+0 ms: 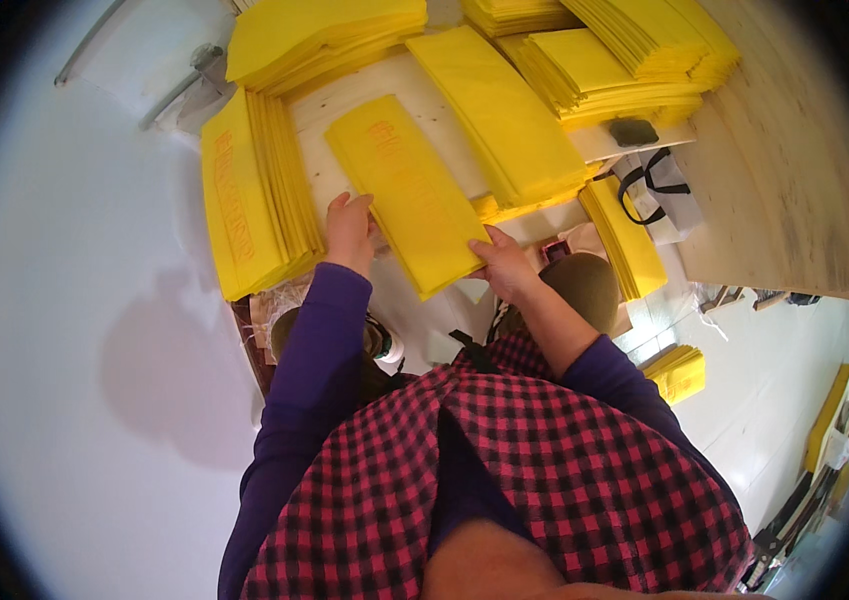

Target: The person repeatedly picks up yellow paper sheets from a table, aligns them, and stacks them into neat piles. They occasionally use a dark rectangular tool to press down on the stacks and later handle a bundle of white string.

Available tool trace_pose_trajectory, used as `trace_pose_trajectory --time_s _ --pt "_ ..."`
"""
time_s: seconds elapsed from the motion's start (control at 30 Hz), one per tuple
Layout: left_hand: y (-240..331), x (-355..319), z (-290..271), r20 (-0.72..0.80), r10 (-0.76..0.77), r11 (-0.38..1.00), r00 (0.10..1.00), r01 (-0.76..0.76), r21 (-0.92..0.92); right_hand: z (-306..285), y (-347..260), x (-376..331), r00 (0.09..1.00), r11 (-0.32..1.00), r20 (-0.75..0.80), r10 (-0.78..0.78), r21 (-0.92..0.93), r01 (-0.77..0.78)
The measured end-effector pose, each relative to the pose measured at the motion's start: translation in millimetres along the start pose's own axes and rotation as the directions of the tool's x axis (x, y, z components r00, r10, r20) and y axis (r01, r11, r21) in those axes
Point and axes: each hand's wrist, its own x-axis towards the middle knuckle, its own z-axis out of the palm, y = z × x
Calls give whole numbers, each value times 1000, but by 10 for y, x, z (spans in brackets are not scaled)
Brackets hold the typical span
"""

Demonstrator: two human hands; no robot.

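Note:
A long flat yellow folded piece (399,190) with faint orange print is held in front of me, tilted over the light wooden tabletop (349,85). My left hand (349,232) is closed on its left edge, the thumb lying along the side. At the lower right corner, my right hand (504,262) pinches it between thumb and fingers. The fingertips under the piece are hidden. To the left, close to my left hand, a thick stack of similar printed yellow pieces (244,195) leans on edge. Another stack of plain yellow pieces (504,120) lies just right of the held one.
More yellow stacks fill the back left (319,35) and back right (624,65). A dark stone-like lump (632,132) sits at the right edge. A white bag with black handles (666,195) stands by a wooden panel (779,170). Lower right, a yellow bundle (677,373) rests on the floor.

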Motion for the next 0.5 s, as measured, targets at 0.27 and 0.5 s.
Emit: trace_pose_trajectory --time_s 0.27,0.5 --pt "124 -32 202 151 9 1000 989 -6 -24 -6 -109 26 996 990 -51 -76 -121 70" --pt "155 6 329 154 235 965 960 -211 -158 4 -178 103 978 966 -28 -207 -162 200"
